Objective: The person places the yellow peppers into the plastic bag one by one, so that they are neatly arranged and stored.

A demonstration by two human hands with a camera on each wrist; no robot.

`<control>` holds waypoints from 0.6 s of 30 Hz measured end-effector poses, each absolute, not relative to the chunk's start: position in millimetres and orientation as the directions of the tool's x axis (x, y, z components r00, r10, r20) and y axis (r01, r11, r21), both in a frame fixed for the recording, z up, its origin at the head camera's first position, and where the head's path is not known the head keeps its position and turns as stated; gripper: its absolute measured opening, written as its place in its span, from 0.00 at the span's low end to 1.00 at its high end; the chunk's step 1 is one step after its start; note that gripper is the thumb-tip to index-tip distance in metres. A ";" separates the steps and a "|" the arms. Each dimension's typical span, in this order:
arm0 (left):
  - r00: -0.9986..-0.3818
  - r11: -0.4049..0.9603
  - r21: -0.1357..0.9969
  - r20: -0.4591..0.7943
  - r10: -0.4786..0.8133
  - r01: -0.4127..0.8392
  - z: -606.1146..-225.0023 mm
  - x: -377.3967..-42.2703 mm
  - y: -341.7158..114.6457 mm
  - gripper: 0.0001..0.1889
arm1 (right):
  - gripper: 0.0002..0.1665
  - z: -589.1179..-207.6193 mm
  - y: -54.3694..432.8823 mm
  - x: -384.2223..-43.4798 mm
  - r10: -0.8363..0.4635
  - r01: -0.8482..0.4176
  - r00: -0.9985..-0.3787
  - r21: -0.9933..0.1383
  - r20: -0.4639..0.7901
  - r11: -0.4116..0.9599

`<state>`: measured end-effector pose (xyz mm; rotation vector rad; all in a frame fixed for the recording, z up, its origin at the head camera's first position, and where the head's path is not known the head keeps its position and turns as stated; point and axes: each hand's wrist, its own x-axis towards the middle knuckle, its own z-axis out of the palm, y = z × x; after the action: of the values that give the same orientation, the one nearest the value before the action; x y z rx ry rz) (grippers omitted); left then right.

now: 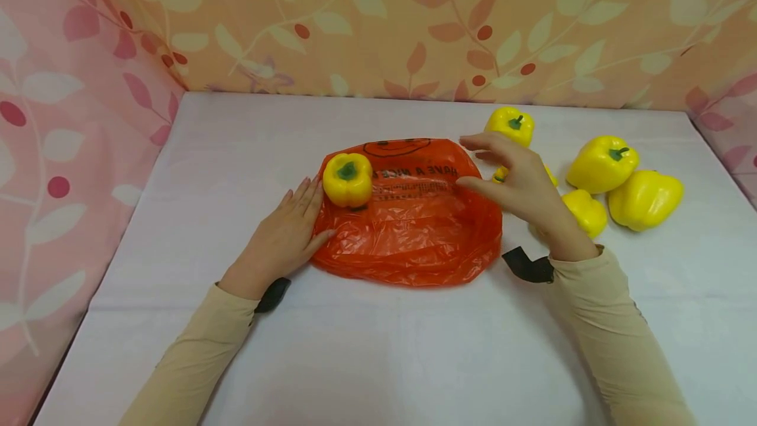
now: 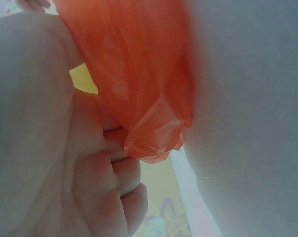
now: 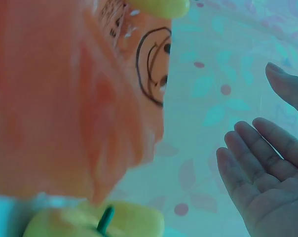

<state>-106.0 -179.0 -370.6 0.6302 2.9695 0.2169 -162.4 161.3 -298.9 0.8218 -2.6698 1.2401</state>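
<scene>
A red-orange plastic bag (image 1: pixel 408 242) with black print and a smiley face lies spread on the table. A yellow bell pepper (image 1: pixel 347 192) stands uncovered, stem up, against the bag's left part. My left hand (image 1: pixel 280 238) rests at the bag's left edge with fingers extended, close beside that pepper; in the left wrist view the bag's folded film (image 2: pixel 144 98) touches the fingers. Over the bag's right edge my right hand (image 1: pixel 526 186) hovers, thumb and fingers spread apart, holding nothing. It partly hides a yellow bell pepper (image 1: pixel 551 177) behind it.
Several more yellow bell peppers (image 1: pixel 603 163) sit right of the bag, and one pepper (image 1: pixel 503 122) stands behind my right hand. A white cloth (image 1: pixel 378 354) covers the table. Floral curtains (image 1: pixel 378 25) border the back and sides.
</scene>
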 end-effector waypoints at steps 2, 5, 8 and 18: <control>-0.909 0.904 0.160 -0.068 0.410 0.396 -370.3 -105.7 -179.3 0.41 | 0.32 -298.4 167.7 -160.0 -0.424 -0.493 -0.860 -0.677 0.285 0.546; -0.909 0.904 0.163 -0.071 0.410 0.395 -370.1 -105.4 -178.8 0.41 | 0.33 -298.1 178.0 -157.5 -0.420 -0.490 -0.863 -0.667 0.281 0.561; -0.909 0.905 0.157 -0.073 0.410 0.396 -370.2 -105.3 -178.7 0.41 | 0.32 -298.6 187.6 -155.9 -0.406 -0.465 -0.876 -0.674 0.259 0.574; -0.911 0.906 0.153 -0.058 0.407 0.395 -368.4 -103.7 -179.0 0.39 | 0.31 -302.4 210.6 -154.9 -0.381 -0.477 -0.876 -0.655 0.297 0.587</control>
<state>-103.7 -179.0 -368.4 0.6288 2.9803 0.2108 -154.9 210.6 -302.4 0.7290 -2.6858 1.1651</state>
